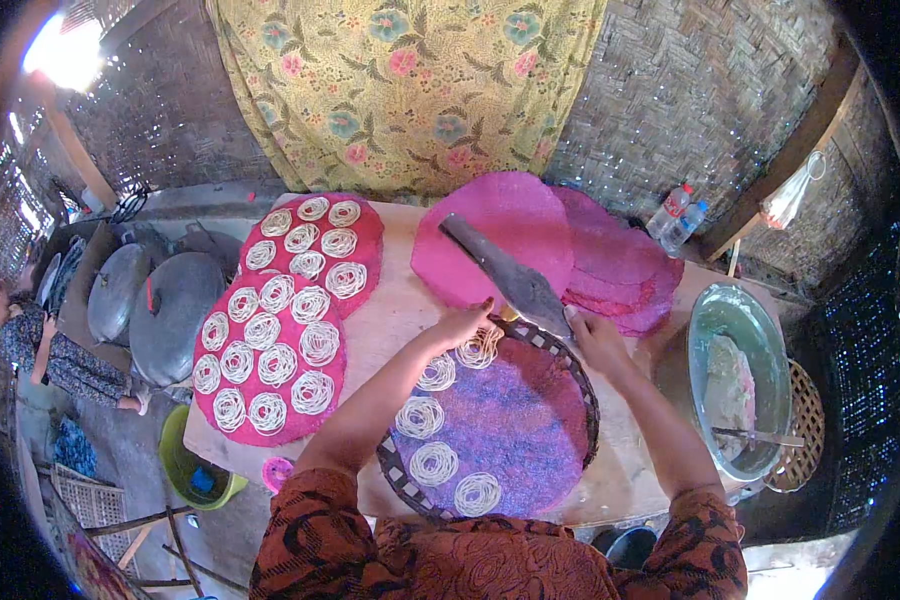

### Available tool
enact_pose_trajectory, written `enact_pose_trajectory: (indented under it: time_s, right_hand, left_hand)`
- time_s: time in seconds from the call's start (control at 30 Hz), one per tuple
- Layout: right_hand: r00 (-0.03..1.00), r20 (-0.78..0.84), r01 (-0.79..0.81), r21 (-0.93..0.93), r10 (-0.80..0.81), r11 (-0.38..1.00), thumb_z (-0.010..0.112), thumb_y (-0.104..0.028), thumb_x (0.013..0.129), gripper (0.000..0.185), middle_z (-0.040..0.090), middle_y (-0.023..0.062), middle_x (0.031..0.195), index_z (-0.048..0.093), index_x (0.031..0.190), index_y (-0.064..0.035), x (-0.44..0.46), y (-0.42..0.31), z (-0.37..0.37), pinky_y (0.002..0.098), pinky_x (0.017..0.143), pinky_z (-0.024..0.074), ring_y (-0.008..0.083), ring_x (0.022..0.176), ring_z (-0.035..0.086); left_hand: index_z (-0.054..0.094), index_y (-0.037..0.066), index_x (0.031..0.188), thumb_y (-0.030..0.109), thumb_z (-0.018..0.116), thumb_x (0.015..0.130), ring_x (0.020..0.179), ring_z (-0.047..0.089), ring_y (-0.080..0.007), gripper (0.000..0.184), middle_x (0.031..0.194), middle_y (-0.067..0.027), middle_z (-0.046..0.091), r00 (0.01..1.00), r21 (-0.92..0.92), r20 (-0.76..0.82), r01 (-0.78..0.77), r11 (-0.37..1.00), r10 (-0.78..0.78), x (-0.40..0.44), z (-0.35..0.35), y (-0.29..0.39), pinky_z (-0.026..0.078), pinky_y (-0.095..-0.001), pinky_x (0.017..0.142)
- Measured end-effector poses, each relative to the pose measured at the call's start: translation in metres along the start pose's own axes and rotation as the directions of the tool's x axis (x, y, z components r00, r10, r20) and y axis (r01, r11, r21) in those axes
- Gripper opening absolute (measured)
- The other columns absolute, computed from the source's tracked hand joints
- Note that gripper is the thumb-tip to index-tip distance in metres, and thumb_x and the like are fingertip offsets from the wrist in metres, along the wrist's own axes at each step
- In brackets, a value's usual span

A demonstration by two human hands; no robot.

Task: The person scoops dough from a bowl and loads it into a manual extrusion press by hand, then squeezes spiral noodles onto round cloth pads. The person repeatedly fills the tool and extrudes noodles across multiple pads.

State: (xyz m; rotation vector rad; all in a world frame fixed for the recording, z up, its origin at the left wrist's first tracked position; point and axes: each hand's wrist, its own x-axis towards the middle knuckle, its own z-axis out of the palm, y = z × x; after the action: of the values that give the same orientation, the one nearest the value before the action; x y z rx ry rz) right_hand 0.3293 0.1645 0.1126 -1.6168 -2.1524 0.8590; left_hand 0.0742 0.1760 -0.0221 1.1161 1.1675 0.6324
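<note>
My right hand (598, 345) is closed around the near end of a long, dark wooden tool (510, 275), shaped like a paddle and slanting away to the upper left. At its near end, my left hand (465, 326) has curled fingers by a small yellowish piece; what exactly they grip is partly hidden. Beneath them, thin noodle-like strands (480, 348) form a coil at the rim of a round woven tray (590, 415). A purple-blue mesh mat (510, 420) lines this tray. Several pale coils (433, 464) lie along the mat's left side.
Pink mats (238, 400) carrying many coils lie left. Bare pink mats (500, 235) overlap at the back. Two bottles (675, 215) stand behind them. A green basin (698, 390) with pale dough (728, 385) and a stick is at right. Another person (55, 345) sits left near large metal pans (175, 315).
</note>
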Motion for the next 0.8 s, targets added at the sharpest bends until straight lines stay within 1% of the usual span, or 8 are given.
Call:
enact_pose_trajectory:
  time_s: [0.1, 0.23, 0.4, 0.5, 0.63, 0.7, 0.77, 0.8]
  right_hand:
    - [0.996, -0.081, 0.026, -0.009, -0.027, 1.0, 0.038, -0.052, 0.091, 0.061, 0.059, 0.0206, 0.065, 0.062, 0.083, 0.0038, -0.003, 0.002, -0.003, 0.0421, 0.063, 0.0447, 0.0312, 0.062, 0.06]
    - [0.997, -0.072, 0.017, 0.004, -0.016, 1.0, 0.039, -0.049, 0.093, 0.058, 0.059, 0.0193, 0.064, 0.062, 0.083, 0.0037, -0.014, -0.006, -0.011, 0.0401, 0.063, 0.0445, 0.0257, 0.062, 0.06]
    - [0.997, -0.045, -0.054, 0.052, 0.056, 0.997, 0.035, -0.054, 0.093, 0.064, 0.051, 0.0136, 0.058, 0.059, 0.081, 0.0041, -0.026, 0.001, -0.009, 0.0409, 0.059, 0.0401, 0.0233, 0.057, 0.051]
    - [0.993, -0.111, 0.047, 0.022, -0.044, 0.999, 0.034, -0.054, 0.093, 0.065, 0.05, 0.012, 0.058, 0.056, 0.076, 0.0046, -0.036, -0.002, -0.012, 0.0399, 0.058, 0.0391, 0.0194, 0.059, 0.049]
    - [0.995, -0.094, 0.026, 0.029, -0.023, 0.999, 0.042, -0.041, 0.093, 0.05, 0.054, 0.0181, 0.06, 0.06, 0.081, 0.0033, -0.064, -0.007, -0.018, 0.0401, 0.061, 0.0423, 0.0217, 0.059, 0.055]
    - [0.993, -0.085, 0.083, 0.073, -0.077, 0.994, 0.043, -0.042, 0.092, 0.048, 0.055, 0.0178, 0.061, 0.06, 0.083, 0.0019, -0.09, -0.022, -0.026, 0.0396, 0.061, 0.043, 0.0221, 0.06, 0.055]
    - [0.957, 0.164, 0.191, 0.259, -0.238, 0.947, 0.047, -0.043, 0.09, 0.043, 0.059, 0.0186, 0.067, 0.062, 0.088, -0.0023, -0.128, -0.05, -0.033, 0.0403, 0.064, 0.0457, 0.0272, 0.065, 0.06]
    - [0.94, 0.166, 0.289, 0.075, -0.297, 0.955, 0.049, -0.043, 0.089, 0.042, 0.06, 0.0182, 0.069, 0.062, 0.088, -0.0035, -0.149, -0.067, -0.035, 0.0411, 0.064, 0.0467, 0.0297, 0.066, 0.061]
  left_hand:
    - [0.056, 0.016, 0.123, 0.054, 0.027, 0.094, 0.113, 0.044, -0.0328, 0.057, 0.136, -0.0143, 0.043, 0.873, 0.751, -0.042, -0.293, 0.592, 0.486, 0.021, -0.011, -0.049, 0.029, -0.0434, 0.1]
    - [0.056, 0.016, 0.124, 0.053, 0.034, 0.092, 0.123, 0.035, -0.0359, 0.054, 0.147, -0.0082, 0.028, 0.903, 0.82, -0.174, -0.089, 0.566, 0.394, -0.037, 0.009, -0.023, 0.022, -0.0466, 0.104]
    - [0.053, 0.005, 0.126, 0.052, 0.052, 0.083, 0.135, 0.02, -0.0352, 0.063, 0.149, -0.0094, 0.02, 0.774, 0.993, -0.004, -0.071, 0.093, 0.633, -0.093, 0.025, 0.001, 0.02, -0.054, 0.105]
    - [0.037, 0.002, 0.135, 0.051, 0.059, 0.079, 0.132, 0.024, -0.038, 0.078, 0.149, -0.0126, 0.02, 0.744, 0.993, 0.081, -0.118, 0.011, 0.664, -0.104, 0.021, 0.001, 0.013, -0.0578, 0.108]
    - [0.038, 0.0, 0.133, 0.046, 0.067, 0.075, 0.133, 0.024, -0.0372, 0.08, 0.147, -0.0124, 0.025, 0.656, 0.992, -0.119, 0.052, 0.112, 0.745, -0.149, 0.026, 0.057, 0.016, -0.0565, 0.107]
    - [0.041, -0.005, 0.127, 0.052, 0.066, 0.073, 0.127, 0.035, -0.0361, 0.082, 0.138, -0.0151, 0.038, 0.603, 0.932, -0.19, -0.136, 0.336, 0.774, -0.185, 0.04, 0.092, 0.025, -0.0497, 0.105]
    - [0.046, 0.001, 0.124, 0.042, 0.072, 0.071, 0.125, 0.038, -0.0352, 0.072, 0.131, -0.0149, 0.046, 0.82, 0.792, -0.143, -0.241, 0.561, 0.555, -0.213, 0.062, 0.093, 0.025, -0.0444, 0.107]
    - [0.048, 0.001, 0.122, 0.044, 0.069, 0.073, 0.114, 0.047, -0.0346, 0.068, 0.121, -0.0174, 0.051, 0.86, 0.735, -0.04, -0.32, 0.598, 0.509, -0.222, 0.073, 0.084, 0.034, -0.0421, 0.1]
